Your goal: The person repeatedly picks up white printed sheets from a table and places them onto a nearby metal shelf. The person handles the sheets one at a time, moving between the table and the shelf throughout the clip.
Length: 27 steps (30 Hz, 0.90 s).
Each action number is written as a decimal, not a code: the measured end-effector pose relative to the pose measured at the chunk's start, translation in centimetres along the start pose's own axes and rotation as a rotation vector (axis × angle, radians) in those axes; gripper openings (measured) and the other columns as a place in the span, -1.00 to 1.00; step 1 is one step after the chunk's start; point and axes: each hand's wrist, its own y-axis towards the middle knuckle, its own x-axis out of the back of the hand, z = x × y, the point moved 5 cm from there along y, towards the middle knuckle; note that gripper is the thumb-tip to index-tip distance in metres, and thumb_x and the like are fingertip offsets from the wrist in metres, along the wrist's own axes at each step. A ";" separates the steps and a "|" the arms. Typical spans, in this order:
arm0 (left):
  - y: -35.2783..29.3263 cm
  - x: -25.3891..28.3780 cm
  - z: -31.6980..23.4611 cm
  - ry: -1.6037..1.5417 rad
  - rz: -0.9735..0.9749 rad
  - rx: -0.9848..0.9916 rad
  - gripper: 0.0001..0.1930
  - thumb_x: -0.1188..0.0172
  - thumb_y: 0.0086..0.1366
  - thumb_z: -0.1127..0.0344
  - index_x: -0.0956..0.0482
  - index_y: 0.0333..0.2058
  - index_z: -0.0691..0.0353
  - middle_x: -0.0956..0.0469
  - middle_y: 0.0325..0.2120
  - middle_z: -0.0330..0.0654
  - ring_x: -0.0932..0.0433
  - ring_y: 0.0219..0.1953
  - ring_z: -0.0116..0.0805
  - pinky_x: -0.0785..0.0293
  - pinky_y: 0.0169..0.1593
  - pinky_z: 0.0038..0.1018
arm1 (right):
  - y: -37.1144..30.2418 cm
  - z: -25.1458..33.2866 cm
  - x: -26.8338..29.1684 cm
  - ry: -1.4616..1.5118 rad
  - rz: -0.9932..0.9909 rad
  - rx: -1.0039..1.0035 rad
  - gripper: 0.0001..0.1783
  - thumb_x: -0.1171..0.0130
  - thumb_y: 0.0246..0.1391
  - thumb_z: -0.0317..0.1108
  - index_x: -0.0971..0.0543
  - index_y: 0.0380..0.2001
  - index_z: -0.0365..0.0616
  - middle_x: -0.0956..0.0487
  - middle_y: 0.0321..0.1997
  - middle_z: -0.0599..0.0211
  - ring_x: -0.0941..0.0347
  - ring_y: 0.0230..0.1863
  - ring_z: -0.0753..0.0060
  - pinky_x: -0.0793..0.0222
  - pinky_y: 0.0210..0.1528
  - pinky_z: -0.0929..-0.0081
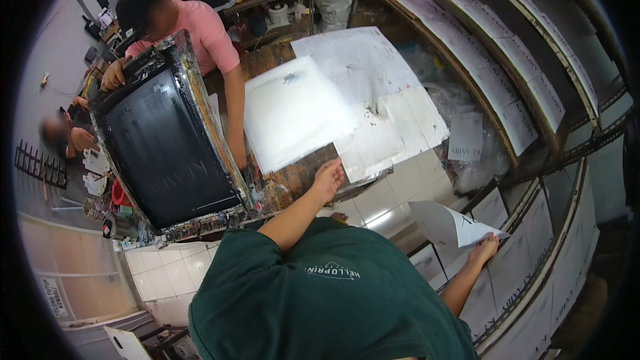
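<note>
The left hand, grip unclear, is placed at the edge of the bench, apart from the right hand, by which a printed sheet is pinched right of the bench, near racked sheets apparently done, while a white pile seems left on it.

Your right hand grips a curled white paper sheet; your left hand is near the paint-stained brown wooden table.

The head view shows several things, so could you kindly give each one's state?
White sheet: curled, held by the right hand.
White papers: flat on the table.
Left hand: fingers bent, at the table's edge.
Framed screen: tilted up, co-worker's hand on it.
Racked sheets: flat, in rows.
</note>
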 end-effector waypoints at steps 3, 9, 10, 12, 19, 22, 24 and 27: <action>0.3 1.5 -0.6 -0.122 0.018 -0.086 -0.77 -0.18 0.12 0.26 -0.37 -0.27 0.09 -0.41 -0.40 -0.31 -0.42 -0.31 -0.51 -0.38 -0.26 -0.63 | -0.2 -0.9 0.8 -0.005 -0.005 -0.036 -0.55 -0.02 -0.03 -0.34 -0.28 -0.01 -0.04 -0.38 -0.12 0.34 -0.31 -0.15 0.40 -0.14 -0.21 0.44; 1.2 4.6 -2.1 -0.409 -0.025 -0.184 -0.54 -0.14 0.14 0.17 -0.24 -0.04 0.21 -0.39 -0.25 -0.17 -0.43 -0.20 -0.39 -0.45 -0.16 -0.63 | -0.9 -1.8 0.9 -0.044 -0.021 -0.069 -0.55 -0.01 -0.02 -0.34 -0.26 0.01 -0.02 -0.37 -0.08 0.31 -0.32 -0.14 0.36 -0.18 -0.20 0.40; 1.1 4.4 -2.8 -0.456 -0.041 -0.196 -0.50 -0.14 0.14 0.15 -0.22 -0.02 0.24 -0.38 -0.24 -0.16 -0.42 -0.19 -0.38 -0.46 -0.16 -0.64 | -0.8 -2.2 0.9 -0.047 0.014 -0.069 -0.55 0.00 -0.02 -0.35 -0.26 0.00 -0.02 -0.37 -0.09 0.32 -0.31 -0.15 0.37 -0.18 -0.20 0.40; 2.0 4.4 -4.1 -0.554 -0.023 -0.223 -0.43 -0.16 0.12 0.10 -0.18 -0.01 0.33 -0.36 -0.21 -0.13 -0.42 -0.19 -0.37 -0.47 -0.16 -0.66 | -0.8 -2.5 0.7 -0.042 0.079 -0.061 -0.57 0.00 -0.02 -0.35 -0.27 -0.01 -0.02 -0.38 -0.12 0.35 -0.31 -0.18 0.40 -0.18 -0.21 0.40; 8.1 -1.4 -2.3 0.088 -0.030 -0.241 -0.68 -0.27 0.03 0.20 -0.40 -0.45 0.35 -0.43 -0.51 -0.19 -0.43 -0.54 -0.48 -0.37 -0.48 -0.68 | -3.2 -2.5 -0.8 0.002 0.101 0.023 -0.70 0.03 -0.01 -0.38 -0.35 -0.14 -0.02 -0.40 -0.34 0.48 -0.30 -0.36 0.56 -0.12 -0.39 0.58; 4.2 -10.2 -2.3 1.024 0.038 -0.497 -0.70 -0.31 -0.05 0.20 -0.44 -0.43 0.24 -0.45 -0.54 -0.21 -0.44 -0.50 -0.36 -0.36 -0.43 -0.48 | -4.4 -2.9 0.6 0.042 0.052 0.030 -0.76 0.01 -0.01 -0.38 -0.38 -0.21 -0.01 -0.42 -0.34 0.48 -0.31 -0.35 0.56 -0.13 -0.36 0.57; 5.5 -13.8 -2.8 1.499 0.038 -0.954 -0.67 -0.31 -0.08 0.19 -0.44 -0.38 0.21 -0.46 -0.43 -0.18 -0.46 -0.36 -0.27 -0.37 -0.33 -0.38 | -4.8 -3.4 1.9 -0.013 0.021 0.008 -0.73 0.00 -0.02 -0.39 -0.37 -0.17 -0.03 -0.44 -0.26 0.42 -0.34 -0.26 0.52 -0.18 -0.26 0.52; 11.1 -15.6 -5.0 2.037 -0.160 -1.060 -0.43 -0.26 -0.11 0.02 -0.39 -0.11 0.12 -0.39 -0.18 -0.17 -0.34 -0.12 -0.21 -0.28 -0.15 -0.27 | -9.1 -2.1 2.3 -0.052 0.070 0.076 -0.76 0.01 -0.03 -0.38 -0.39 -0.22 -0.01 -0.46 -0.32 0.44 -0.37 -0.35 0.57 -0.20 -0.35 0.59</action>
